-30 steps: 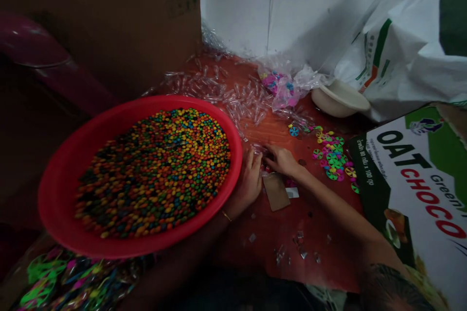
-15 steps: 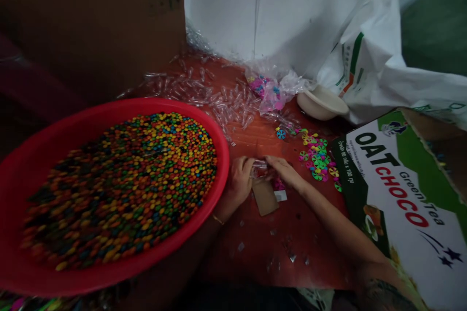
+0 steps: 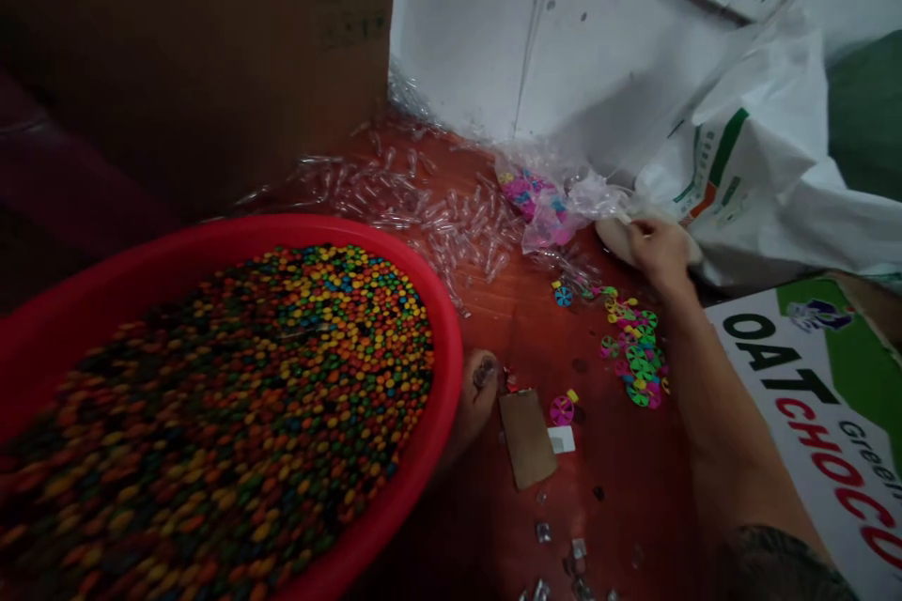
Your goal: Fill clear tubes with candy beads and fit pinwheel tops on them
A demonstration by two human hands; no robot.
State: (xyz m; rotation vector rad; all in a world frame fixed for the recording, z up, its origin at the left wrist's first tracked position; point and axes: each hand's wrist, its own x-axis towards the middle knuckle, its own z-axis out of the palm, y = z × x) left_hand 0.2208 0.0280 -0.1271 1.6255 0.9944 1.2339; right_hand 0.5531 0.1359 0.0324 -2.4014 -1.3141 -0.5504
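My left hand [image 3: 474, 402] is closed beside the red basin's rim, around a small clear plastic tube [image 3: 484, 377] seen nearly end-on. My right hand [image 3: 659, 251] is stretched out to the white bowl [image 3: 614, 239], its bent fingers over the bowl's near side. Blur and shadow hide the fingertips and whatever they touch. Between the hands lies a brown cardboard piece [image 3: 527, 439], with a white slip [image 3: 562, 439] by its edge. A pink toy wheel [image 3: 562, 410] with a yellow tab rests just above the slip.
A red basin [image 3: 451, 338] full of coloured candies fills the left. Clear tubes [image 3: 458, 225] are strewn behind it. Colourful toy wheels [image 3: 640, 357] lie by my right forearm, near a bag of pink pieces [image 3: 539, 202]. An oat choco carton [image 3: 796, 394] stands right.
My right hand has left my left hand and gone up and right to the white bowl. A pink wheel now shows beside the cardboard. The view has shifted.
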